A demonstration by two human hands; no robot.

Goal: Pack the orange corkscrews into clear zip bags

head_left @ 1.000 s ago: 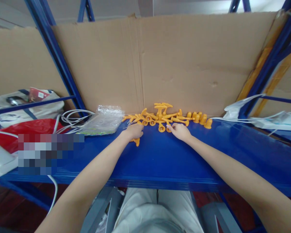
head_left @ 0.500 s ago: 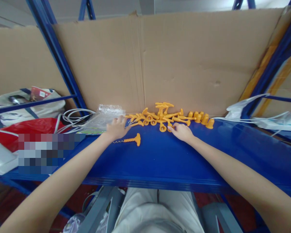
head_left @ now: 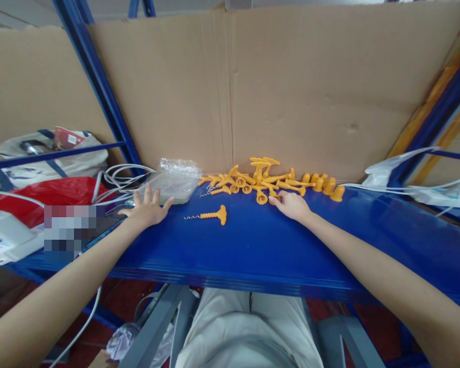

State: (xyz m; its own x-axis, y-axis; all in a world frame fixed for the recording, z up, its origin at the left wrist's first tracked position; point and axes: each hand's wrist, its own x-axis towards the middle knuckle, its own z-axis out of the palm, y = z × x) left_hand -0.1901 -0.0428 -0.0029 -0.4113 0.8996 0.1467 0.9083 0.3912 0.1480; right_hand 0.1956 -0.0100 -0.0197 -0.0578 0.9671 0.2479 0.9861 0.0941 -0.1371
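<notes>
My left hand (head_left: 147, 210) lies open with fingers spread on the blue shelf (head_left: 253, 250), its fingertips at the edge of a clear plastic bag (head_left: 172, 180). One orange corkscrew-like piece (head_left: 210, 215) with a metal spiral lies alone on the shelf, to the right of that hand and apart from it. My right hand (head_left: 293, 205) rests at the front of a pile of orange plastic pieces (head_left: 258, 180), its fingers curled and touching a small orange cap (head_left: 273, 198). A row of orange caps (head_left: 325, 185) stands to the right of the pile.
A cardboard sheet (head_left: 291, 87) backs the shelf. White cables (head_left: 118, 180), a red bag (head_left: 46, 197) and a white device (head_left: 11, 240) lie at the left. White plastic bags and a box (head_left: 425, 189) sit at the right. Blue rack posts (head_left: 95, 87) stand at both sides.
My left hand let go of the single orange piece, left it on the shelf, and moved left to the clear bag, opening flat. My right hand has hardly moved.
</notes>
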